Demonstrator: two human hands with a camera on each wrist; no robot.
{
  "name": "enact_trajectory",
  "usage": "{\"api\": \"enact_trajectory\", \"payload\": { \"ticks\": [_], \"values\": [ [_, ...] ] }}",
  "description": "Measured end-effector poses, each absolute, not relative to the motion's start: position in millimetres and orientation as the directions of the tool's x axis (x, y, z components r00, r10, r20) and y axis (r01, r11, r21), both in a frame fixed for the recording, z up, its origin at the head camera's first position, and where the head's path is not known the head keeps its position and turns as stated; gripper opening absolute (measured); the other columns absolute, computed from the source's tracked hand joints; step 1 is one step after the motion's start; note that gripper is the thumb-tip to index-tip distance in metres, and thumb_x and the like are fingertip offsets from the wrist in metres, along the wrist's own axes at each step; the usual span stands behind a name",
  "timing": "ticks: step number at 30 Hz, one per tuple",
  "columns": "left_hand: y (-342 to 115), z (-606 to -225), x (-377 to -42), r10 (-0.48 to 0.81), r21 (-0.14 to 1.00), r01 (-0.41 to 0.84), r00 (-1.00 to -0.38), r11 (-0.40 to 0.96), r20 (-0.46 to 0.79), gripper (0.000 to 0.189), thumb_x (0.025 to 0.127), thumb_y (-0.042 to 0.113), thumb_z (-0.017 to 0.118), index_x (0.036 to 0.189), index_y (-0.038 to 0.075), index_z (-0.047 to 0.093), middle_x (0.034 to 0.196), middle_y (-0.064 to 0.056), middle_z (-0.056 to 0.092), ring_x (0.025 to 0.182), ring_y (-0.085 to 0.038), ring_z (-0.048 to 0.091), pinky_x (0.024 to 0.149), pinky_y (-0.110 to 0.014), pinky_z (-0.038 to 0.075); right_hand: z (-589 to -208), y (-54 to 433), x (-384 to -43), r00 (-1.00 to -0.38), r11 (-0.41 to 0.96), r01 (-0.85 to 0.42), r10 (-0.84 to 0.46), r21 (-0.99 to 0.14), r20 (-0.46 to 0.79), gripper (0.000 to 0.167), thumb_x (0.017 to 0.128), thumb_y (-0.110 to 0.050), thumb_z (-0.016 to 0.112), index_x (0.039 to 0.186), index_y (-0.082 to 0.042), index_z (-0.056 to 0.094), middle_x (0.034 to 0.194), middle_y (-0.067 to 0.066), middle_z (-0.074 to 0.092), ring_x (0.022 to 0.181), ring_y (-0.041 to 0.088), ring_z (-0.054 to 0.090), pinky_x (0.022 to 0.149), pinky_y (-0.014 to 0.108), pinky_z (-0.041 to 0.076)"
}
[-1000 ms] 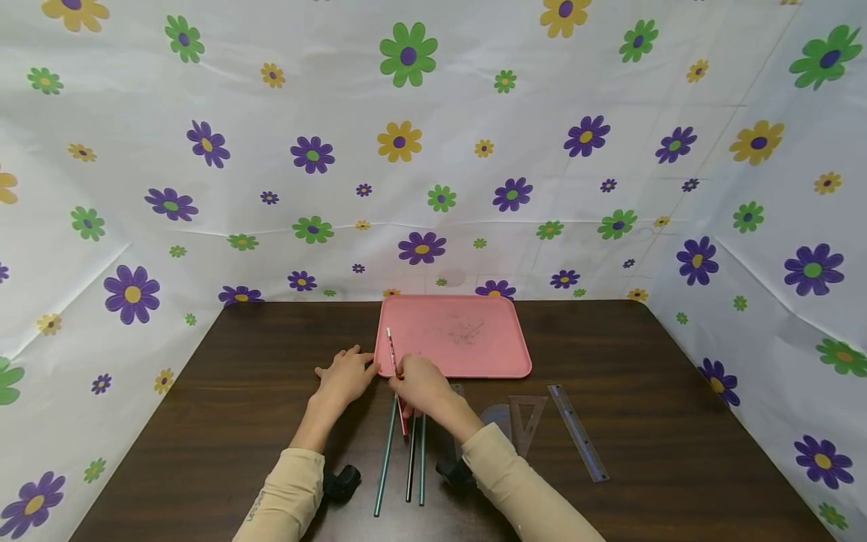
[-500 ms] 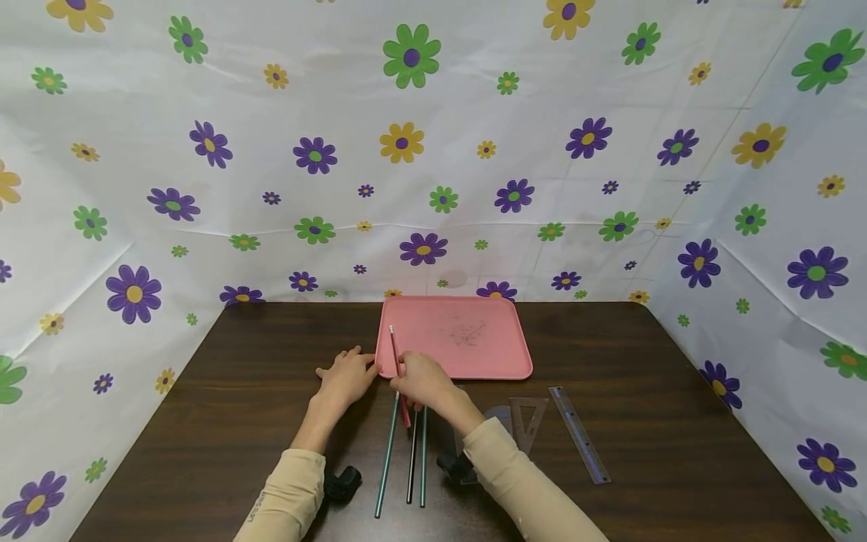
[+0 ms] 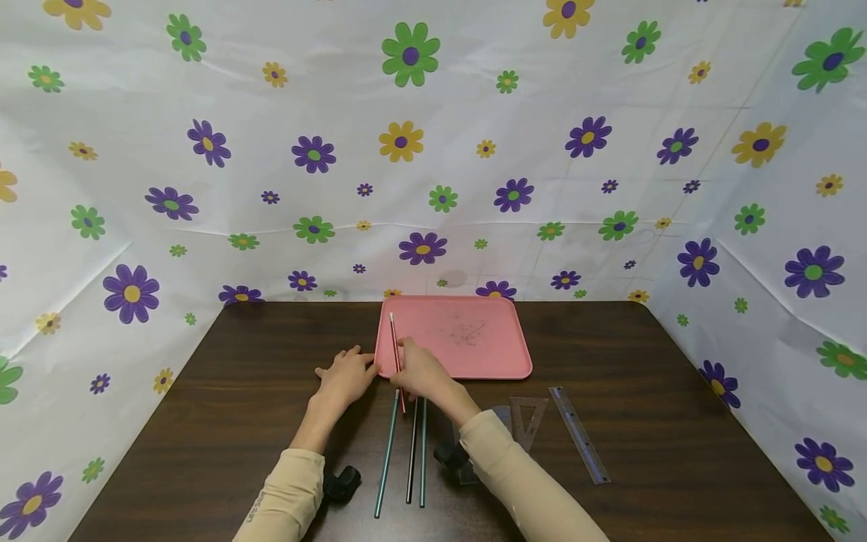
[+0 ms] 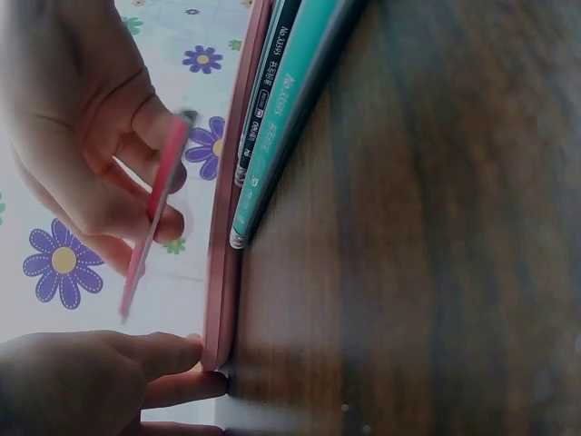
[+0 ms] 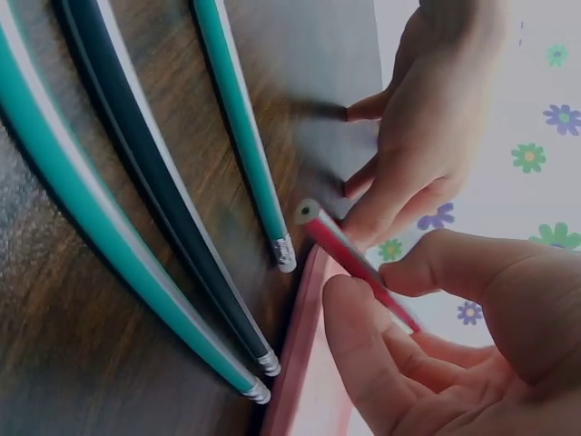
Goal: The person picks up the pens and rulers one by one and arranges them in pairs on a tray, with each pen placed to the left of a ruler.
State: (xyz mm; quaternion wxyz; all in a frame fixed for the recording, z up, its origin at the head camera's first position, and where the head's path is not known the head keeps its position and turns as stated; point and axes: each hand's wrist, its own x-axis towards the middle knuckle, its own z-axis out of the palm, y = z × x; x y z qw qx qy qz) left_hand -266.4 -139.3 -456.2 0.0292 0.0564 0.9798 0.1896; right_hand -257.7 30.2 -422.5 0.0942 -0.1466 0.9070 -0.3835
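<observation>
My right hand (image 3: 423, 370) pinches a red pencil (image 3: 395, 342) between thumb and fingers, over the near left part of the pink tray (image 3: 488, 354). In the right wrist view the red pencil (image 5: 349, 259) slants, its flat unsharpened end towards the camera. My left hand (image 3: 347, 376) rests at the tray's near left corner, fingers extended and touching the rim, as the left wrist view also shows. Below the tray lie a green pencil (image 3: 387, 459), a black pencil (image 3: 411, 467) and another green pencil (image 3: 423, 459), their eraser ends towards it.
Right of the pencils lie a clear triangle (image 3: 518, 421), a partly covered protractor (image 3: 502, 414) and a clear ruler (image 3: 580, 436). Black wrist devices (image 3: 342, 483) sit under both forearms. A flowered sheet (image 3: 433, 150) stands behind the dark wooden table (image 3: 664, 421).
My right hand has moved forward and slightly up with the red pencil, which now reaches farther over the tray. The left hand has stayed at the tray corner.
</observation>
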Motion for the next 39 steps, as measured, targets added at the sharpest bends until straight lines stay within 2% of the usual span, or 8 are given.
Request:
{"api": "enact_trajectory", "payload": {
  "ticks": [3,10,16,25,31,36,39],
  "values": [
    [-140,-457,-266,0.114,0.38,0.09,-0.993,0.92,-0.04,0.045,0.103,0.038,0.047,0.135,0.012,0.063,0.15,-0.024,0.045,0.14,-0.05,0.038,0.094,-0.088,0.02,-425,29,-261,-0.945,0.64,-0.205,-0.328,-0.74,-0.022,0.054,0.085,-0.003,0.071,0.131,0.002,0.044,0.067,0.005,0.058,0.052,0.033,0.067,0.041,0.024,0.047],
    [-140,-457,-267,0.114,0.38,0.09,-0.993,0.92,-0.041,0.044,0.102,0.037,0.048,0.135,0.011,0.063,0.15,-0.025,0.045,0.139,-0.05,0.038,0.094,-0.088,0.021,-429,26,-268,-0.953,0.635,-0.216,-0.301,-0.741,0.02,0.023,0.088,-0.004,0.067,0.107,-0.002,0.054,0.067,0.003,0.059,0.045,0.013,0.057,0.044,0.021,0.047],
    [-141,-455,-267,0.127,0.377,0.103,-0.991,0.92,-0.038,0.044,0.102,0.036,0.049,0.134,0.01,0.063,0.15,-0.025,0.045,0.139,-0.051,0.038,0.093,-0.088,0.022,-432,26,-274,-0.952,0.581,-0.22,-0.302,-0.783,0.043,0.005,0.091,-0.003,0.065,0.095,0.0,0.062,0.079,0.008,0.064,0.056,0.02,0.065,0.046,0.023,0.053],
    [-140,-456,-267,0.12,0.379,0.094,-0.992,0.921,-0.046,0.044,0.102,0.036,0.049,0.135,0.01,0.063,0.15,-0.025,0.045,0.139,-0.051,0.038,0.093,-0.088,0.021,-439,28,-281,-0.955,0.521,-0.175,-0.295,-0.836,0.016,0.004,0.092,-0.003,0.063,0.092,0.001,0.065,0.072,0.006,0.063,0.045,0.016,0.06,0.047,0.034,0.056],
    [-137,-456,-267,0.118,0.38,0.092,-0.992,0.921,-0.047,0.043,0.102,0.035,0.049,0.134,0.01,0.063,0.15,-0.025,0.045,0.139,-0.052,0.038,0.094,-0.088,0.021,-445,26,-285,-0.957,0.501,-0.146,-0.289,-0.853,-0.005,0.008,0.093,-0.003,0.062,0.096,0.002,0.067,0.075,0.007,0.064,0.044,0.013,0.059,0.044,0.028,0.054],
    [-138,-456,-267,0.114,0.378,0.087,-0.992,0.922,-0.051,0.044,0.102,0.036,0.049,0.135,0.01,0.063,0.15,-0.025,0.045,0.139,-0.052,0.038,0.094,-0.088,0.02,-444,23,-285,-0.955,0.51,-0.149,-0.295,-0.847,-0.01,0.019,0.093,-0.002,0.061,0.109,0.006,0.067,0.083,0.009,0.066,0.045,0.012,0.058,0.043,0.026,0.053],
    [-138,-456,-268,0.114,0.376,0.088,-0.992,0.923,-0.048,0.044,0.102,0.037,0.049,0.135,0.011,0.063,0.15,-0.025,0.045,0.139,-0.051,0.038,0.094,-0.088,0.02,-444,21,-286,-0.951,0.52,-0.17,-0.309,-0.837,0.001,0.024,0.091,0.0,0.062,0.113,0.007,0.066,0.083,0.009,0.063,0.044,0.011,0.056,0.043,0.024,0.051]
  ]
}}
